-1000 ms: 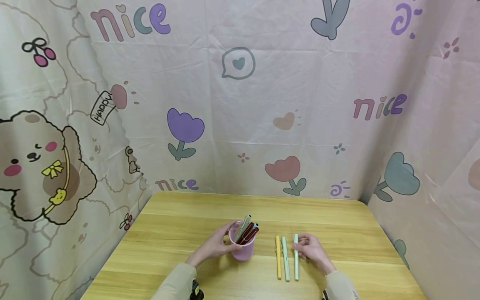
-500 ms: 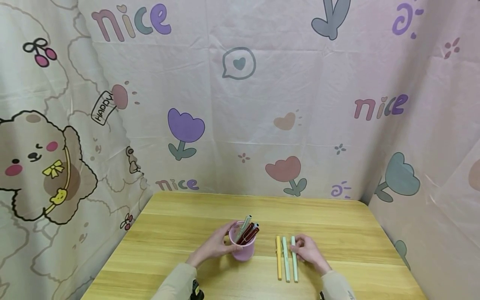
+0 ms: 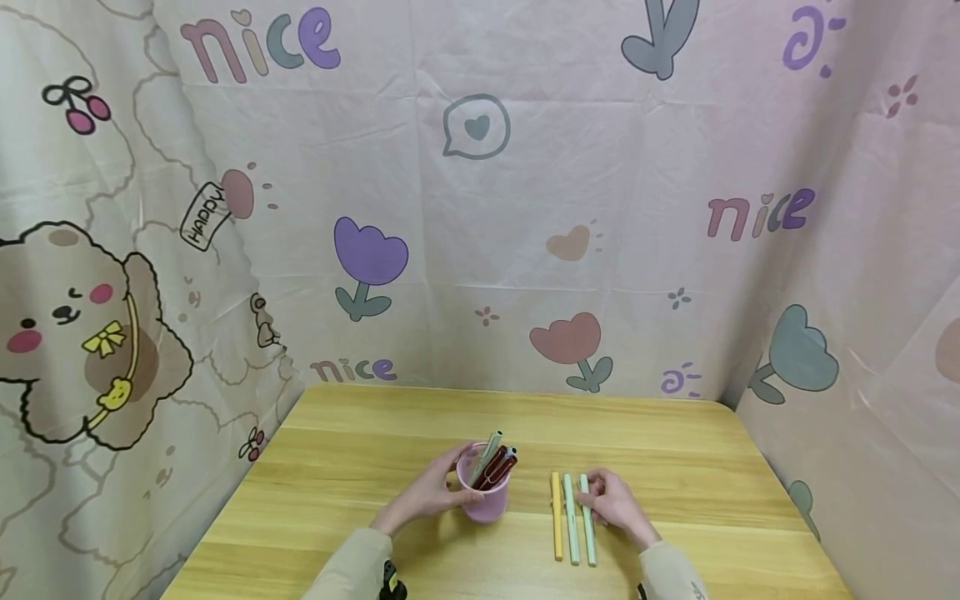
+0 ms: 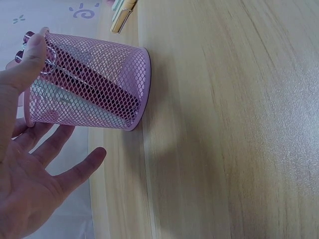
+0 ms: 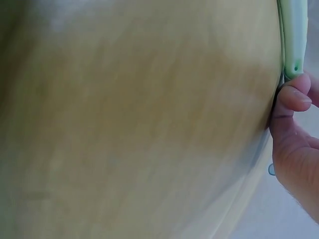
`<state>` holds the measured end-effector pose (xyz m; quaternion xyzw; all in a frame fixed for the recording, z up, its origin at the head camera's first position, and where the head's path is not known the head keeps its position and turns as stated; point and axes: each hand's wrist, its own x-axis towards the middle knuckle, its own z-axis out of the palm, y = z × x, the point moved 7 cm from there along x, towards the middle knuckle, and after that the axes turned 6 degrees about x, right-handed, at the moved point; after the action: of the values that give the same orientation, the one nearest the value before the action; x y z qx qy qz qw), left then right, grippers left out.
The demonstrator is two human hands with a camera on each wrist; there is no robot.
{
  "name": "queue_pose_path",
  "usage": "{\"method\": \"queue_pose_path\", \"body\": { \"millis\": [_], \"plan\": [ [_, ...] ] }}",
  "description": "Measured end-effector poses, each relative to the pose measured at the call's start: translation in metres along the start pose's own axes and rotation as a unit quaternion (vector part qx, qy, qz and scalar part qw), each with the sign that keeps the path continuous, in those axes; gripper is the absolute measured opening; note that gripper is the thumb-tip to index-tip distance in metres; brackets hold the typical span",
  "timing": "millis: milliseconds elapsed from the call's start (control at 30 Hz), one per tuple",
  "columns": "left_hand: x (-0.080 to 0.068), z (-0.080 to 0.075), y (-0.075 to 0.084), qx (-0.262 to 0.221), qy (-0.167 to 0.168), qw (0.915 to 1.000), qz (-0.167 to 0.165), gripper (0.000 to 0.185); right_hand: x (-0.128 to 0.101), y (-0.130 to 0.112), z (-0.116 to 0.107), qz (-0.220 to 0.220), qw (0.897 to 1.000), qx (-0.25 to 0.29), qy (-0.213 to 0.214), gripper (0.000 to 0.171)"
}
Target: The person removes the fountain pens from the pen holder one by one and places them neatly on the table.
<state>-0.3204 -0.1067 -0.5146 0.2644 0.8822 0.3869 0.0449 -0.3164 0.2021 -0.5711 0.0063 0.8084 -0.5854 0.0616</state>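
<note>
My left hand grips the rim of a pink mesh pen holder, thumb on the near side and fingers round the far side. Several pens stand in it: dark red pens and a pale green pen. In the left wrist view, the mesh holder stands on the table. My right hand pinches the upper part of the rightmost light green pen, which lies on the table. Just left of it lie another light green pen and a yellow pen, roughly parallel.
A wood-grain table spreads under everything. Behind it and along the sides hangs a printed curtain with flowers, hearts and words. In the left wrist view, the yellow pen shows beyond the holder.
My right hand has slid the rightmost light green pen leftward, closer to the middle pen. The left hand and the pen holder have stayed in place.
</note>
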Motion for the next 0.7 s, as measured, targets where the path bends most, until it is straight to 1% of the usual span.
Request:
{"method": "queue_pose_path", "body": {
  "millis": [133,333,700],
  "plan": [
    [0.0001,-0.0002,-0.0003,0.004,0.000,1.0000,0.000,0.095,-0.0004,-0.0010,-0.0001,-0.012,1.000,0.005,-0.004,0.046],
    [0.0014,0.0004,-0.0015,0.001,-0.001,1.0000,0.002,0.094,-0.0010,-0.0017,-0.0002,-0.032,0.999,0.016,-0.028,0.047],
    [0.0001,-0.0007,0.0001,0.004,0.003,1.0000,0.001,0.094,-0.0013,-0.0003,0.0010,-0.049,0.996,0.030,-0.064,0.051]
  ]
}}
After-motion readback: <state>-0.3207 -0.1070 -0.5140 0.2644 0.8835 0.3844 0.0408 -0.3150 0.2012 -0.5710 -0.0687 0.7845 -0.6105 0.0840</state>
